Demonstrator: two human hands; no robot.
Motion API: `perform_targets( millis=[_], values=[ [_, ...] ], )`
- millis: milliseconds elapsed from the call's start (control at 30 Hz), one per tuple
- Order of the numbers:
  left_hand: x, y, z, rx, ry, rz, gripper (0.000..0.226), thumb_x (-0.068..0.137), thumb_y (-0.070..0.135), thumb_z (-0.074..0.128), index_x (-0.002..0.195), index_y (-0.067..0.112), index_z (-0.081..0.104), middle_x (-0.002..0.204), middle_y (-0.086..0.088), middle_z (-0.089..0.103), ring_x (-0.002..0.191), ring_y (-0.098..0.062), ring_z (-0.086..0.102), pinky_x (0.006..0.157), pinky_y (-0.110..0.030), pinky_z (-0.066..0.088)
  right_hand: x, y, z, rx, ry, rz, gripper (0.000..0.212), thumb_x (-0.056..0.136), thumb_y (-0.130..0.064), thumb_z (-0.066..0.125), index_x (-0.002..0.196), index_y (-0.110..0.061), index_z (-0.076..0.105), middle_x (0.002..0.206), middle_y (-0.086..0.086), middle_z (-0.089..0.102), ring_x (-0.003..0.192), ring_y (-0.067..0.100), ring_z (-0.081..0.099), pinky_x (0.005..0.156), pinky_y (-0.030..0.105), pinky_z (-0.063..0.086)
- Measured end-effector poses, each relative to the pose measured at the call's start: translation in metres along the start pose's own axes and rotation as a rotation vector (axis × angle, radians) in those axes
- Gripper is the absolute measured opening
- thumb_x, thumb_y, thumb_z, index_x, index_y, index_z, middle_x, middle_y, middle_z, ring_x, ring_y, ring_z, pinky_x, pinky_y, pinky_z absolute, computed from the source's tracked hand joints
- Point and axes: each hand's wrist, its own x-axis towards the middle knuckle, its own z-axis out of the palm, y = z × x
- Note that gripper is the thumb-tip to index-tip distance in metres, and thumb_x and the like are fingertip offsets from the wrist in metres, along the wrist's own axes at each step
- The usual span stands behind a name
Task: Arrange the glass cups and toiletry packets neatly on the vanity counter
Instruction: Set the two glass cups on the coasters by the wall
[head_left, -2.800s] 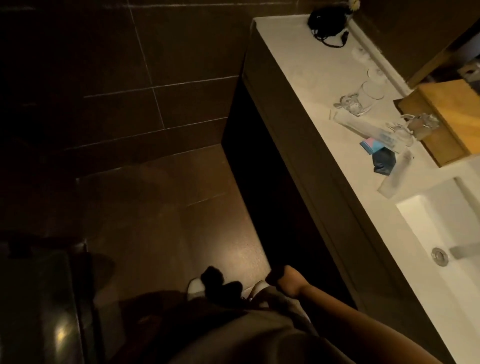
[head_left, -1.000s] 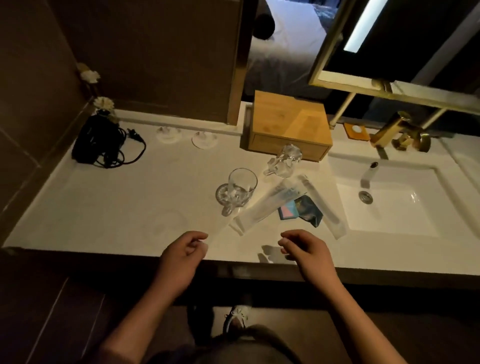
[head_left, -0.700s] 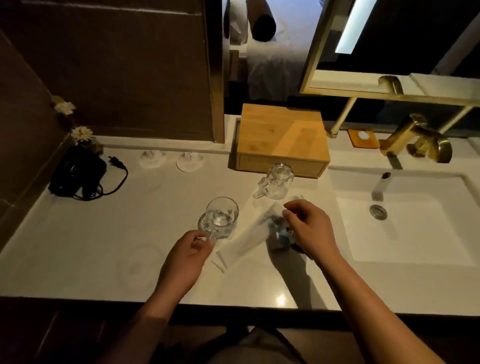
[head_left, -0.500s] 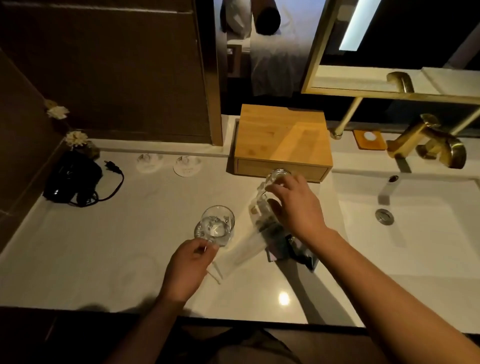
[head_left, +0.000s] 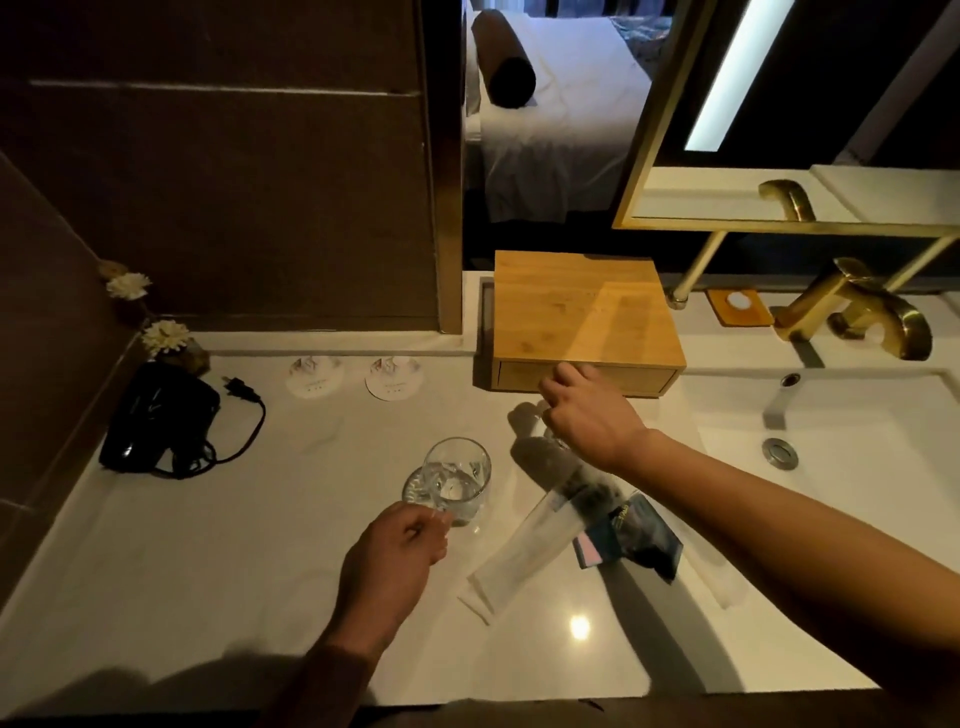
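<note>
On the white vanity counter (head_left: 218, 561) a clear glass cup (head_left: 453, 486) lies tilted on its side, and my left hand (head_left: 389, 561) grips its handle. My right hand (head_left: 589, 415) is closed over a second glass cup, which it hides almost fully, just in front of the wooden box (head_left: 582, 322). A long clear toiletry packet (head_left: 524, 551) lies diagonally between my arms. A dark blue packet (head_left: 644, 540) and a pink-and-blue packet (head_left: 592, 551) lie beside it, partly under my right forearm.
Two round paper coasters (head_left: 314, 376) (head_left: 392, 378) sit at the back wall. A black hair dryer with its cord (head_left: 161, 415) lies at the left beside white flowers (head_left: 165, 336). The sink basin (head_left: 841, 467) and gold faucet (head_left: 857, 317) are at the right.
I turned from the floor to face the counter. My left hand took hold of the near cup's handle. My right hand moved from the packets back to the far cup and closed on it.
</note>
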Motion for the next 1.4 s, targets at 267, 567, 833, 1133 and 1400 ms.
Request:
perform_targets(
  millis=[267, 567, 833, 1133, 1400],
  values=[
    [0.027, 0.000, -0.032, -0.018, 0.052, 0.033, 0.025, 0.069, 0.054, 0.065, 0.077, 0.032, 0.074, 0.063, 0.009, 0.070, 0.068, -0.020, 0.070, 0.084, -0.058, 0.058, -0.018, 0.019, -0.032, 0.693, 0.171, 0.526, 0.016, 0.084, -0.021, 0.073, 0.100, -0.021, 0.076, 0.098, 0.000, 0.066, 0.085, 0.018, 0.063, 0.072, 0.038, 0.057],
    [0.035, -0.008, -0.046, 0.017, 0.085, 0.023, 0.014, 0.082, 0.039, 0.069, 0.073, 0.028, 0.070, 0.064, 0.006, 0.069, 0.069, -0.022, 0.070, 0.084, -0.055, 0.057, -0.017, -0.022, -0.007, 1.759, 0.116, 1.087, 0.020, 0.087, 0.005, 0.060, 0.072, -0.001, 0.072, 0.087, 0.017, 0.071, 0.087, 0.034, 0.068, 0.083, 0.043, 0.060],
    [0.038, -0.011, -0.039, -0.019, 0.105, -0.004, 0.016, 0.087, 0.027, 0.073, 0.071, 0.028, 0.072, 0.072, 0.002, 0.074, 0.072, -0.021, 0.074, 0.086, -0.054, 0.059, -0.010, -0.041, 0.016, 1.788, 0.167, 1.243, 0.015, 0.089, 0.004, 0.058, 0.090, 0.005, 0.073, 0.084, 0.016, 0.073, 0.080, 0.025, 0.068, 0.072, 0.035, 0.060],
    [0.039, -0.014, -0.037, -0.023, 0.123, -0.010, 0.013, 0.084, 0.026, 0.073, 0.071, 0.027, 0.072, 0.069, 0.003, 0.072, 0.072, -0.025, 0.074, 0.085, -0.056, 0.058, 0.010, -0.056, 0.026, 1.826, 0.202, 1.300, 0.018, 0.089, 0.003, 0.059, 0.084, -0.004, 0.076, 0.084, 0.015, 0.073, 0.080, 0.025, 0.068, 0.081, 0.040, 0.060],
    [0.042, -0.012, -0.041, -0.034, 0.116, -0.013, 0.016, 0.077, 0.042, 0.070, 0.073, 0.027, 0.071, 0.073, 0.000, 0.073, 0.075, -0.026, 0.073, 0.085, -0.058, 0.058, 0.016, -0.067, 0.032, 1.819, 0.167, 1.251, 0.019, 0.090, 0.005, 0.057, 0.082, 0.001, 0.074, 0.089, 0.027, 0.072, 0.078, 0.031, 0.068, 0.084, 0.046, 0.060]
  ],
)
